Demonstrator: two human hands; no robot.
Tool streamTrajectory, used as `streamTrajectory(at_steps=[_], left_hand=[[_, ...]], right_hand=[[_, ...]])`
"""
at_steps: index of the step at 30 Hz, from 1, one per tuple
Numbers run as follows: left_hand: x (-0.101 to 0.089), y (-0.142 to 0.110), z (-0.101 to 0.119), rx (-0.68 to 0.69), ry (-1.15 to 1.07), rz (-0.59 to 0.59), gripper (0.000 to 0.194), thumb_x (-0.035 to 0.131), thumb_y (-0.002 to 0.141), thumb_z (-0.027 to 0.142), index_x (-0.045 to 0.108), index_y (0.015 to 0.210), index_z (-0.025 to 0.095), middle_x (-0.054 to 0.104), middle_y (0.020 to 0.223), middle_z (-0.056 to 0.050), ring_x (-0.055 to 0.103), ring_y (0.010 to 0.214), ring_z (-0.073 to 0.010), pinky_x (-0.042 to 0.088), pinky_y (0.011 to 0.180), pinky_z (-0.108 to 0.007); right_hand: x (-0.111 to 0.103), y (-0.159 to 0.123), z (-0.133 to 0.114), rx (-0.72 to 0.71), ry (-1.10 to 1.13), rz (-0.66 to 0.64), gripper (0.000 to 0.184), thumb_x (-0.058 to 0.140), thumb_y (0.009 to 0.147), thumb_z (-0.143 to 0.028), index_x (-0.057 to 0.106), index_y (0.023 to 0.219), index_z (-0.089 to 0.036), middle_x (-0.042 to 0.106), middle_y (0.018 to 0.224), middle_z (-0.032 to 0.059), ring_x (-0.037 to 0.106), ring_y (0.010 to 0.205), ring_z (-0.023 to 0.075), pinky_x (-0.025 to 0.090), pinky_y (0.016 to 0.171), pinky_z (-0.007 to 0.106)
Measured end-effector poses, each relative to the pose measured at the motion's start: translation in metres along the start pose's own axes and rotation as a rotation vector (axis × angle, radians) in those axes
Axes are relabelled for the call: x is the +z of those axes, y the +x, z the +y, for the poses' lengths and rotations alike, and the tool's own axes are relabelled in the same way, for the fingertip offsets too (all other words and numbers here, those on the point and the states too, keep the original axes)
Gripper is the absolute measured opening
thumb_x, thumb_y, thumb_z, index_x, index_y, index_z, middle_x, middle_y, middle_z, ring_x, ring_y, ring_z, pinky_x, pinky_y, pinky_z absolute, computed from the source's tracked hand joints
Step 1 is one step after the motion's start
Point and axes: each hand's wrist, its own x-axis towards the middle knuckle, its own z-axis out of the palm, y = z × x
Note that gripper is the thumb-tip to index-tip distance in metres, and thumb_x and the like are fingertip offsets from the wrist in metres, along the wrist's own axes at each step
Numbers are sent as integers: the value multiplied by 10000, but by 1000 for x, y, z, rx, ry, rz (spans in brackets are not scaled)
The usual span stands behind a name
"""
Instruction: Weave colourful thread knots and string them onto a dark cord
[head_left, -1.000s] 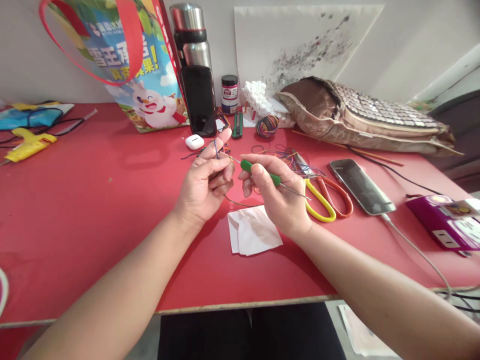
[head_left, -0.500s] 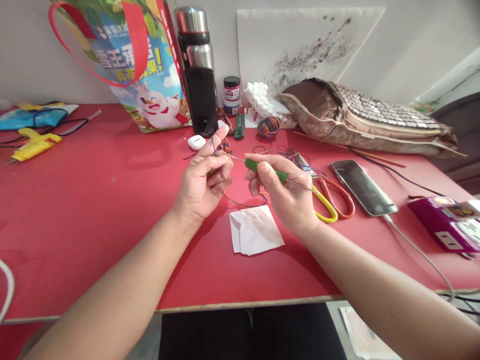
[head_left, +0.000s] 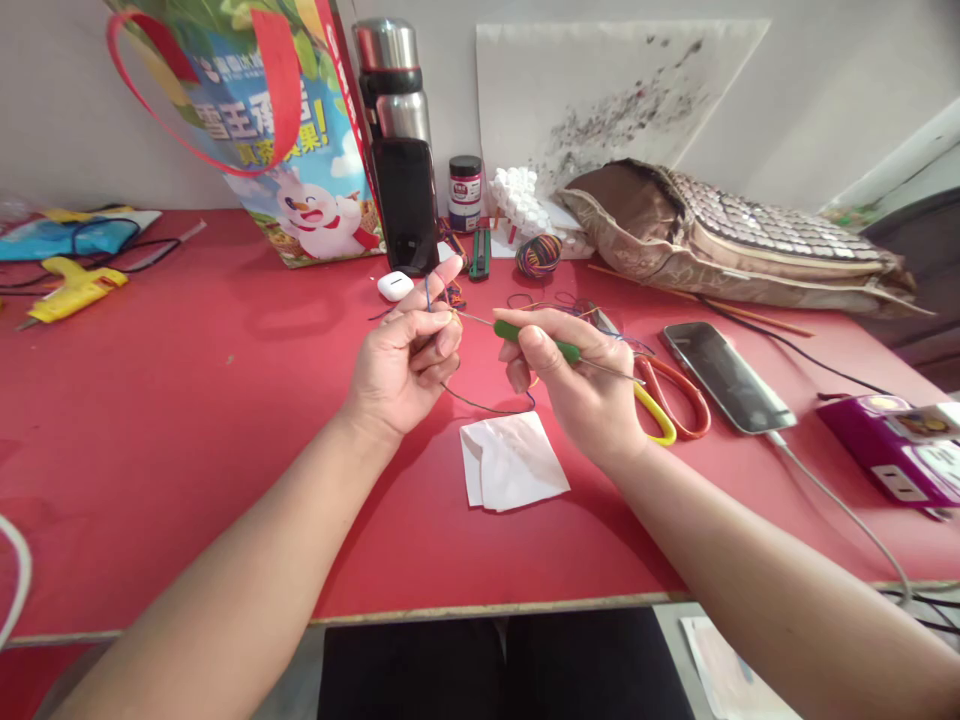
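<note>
My right hand grips a crochet hook by its green handle, the thin metal shaft pointing left. Its tip meets the fingertips of my left hand, which pinch multicoloured yarn. A strand runs up over the raised left index finger. The small piece between thumb and finger is mostly hidden. From below the left hand a dark strand loops to the right, above a folded white tissue on the red table.
Scissors with yellow and red handles lie beside my right hand, near a charging phone. Behind are a yarn ball, a green cutter, a white earphone case, an upright black phone and a yellow glue gun.
My right hand and the hook have shifted slightly right, away from my left hand. The left hand keeps its pinch on the yarn.
</note>
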Motion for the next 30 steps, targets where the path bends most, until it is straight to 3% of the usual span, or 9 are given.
streamTrajectory(at_steps=[16,30], left_hand=[[-9,1,12,-286,-154,-42,632,407,828,23,681,1396,68,330,421,75,198,337,-81,99,348,-192],[-12,3,13,-375,-192,-6,463,385,806,43,761,1076,56,352,400,48,158,344,-71,60,344,-183]], right_hand=[[-9,3,-3,44,139,-110,188,725,1003,-351,847,1065,-224,693,726,-8,589,566,100,481,587,295],[-12,4,-2,149,230,-132,207,776,959,-419,866,1009,-240,695,731,5,571,556,109,461,558,301]])
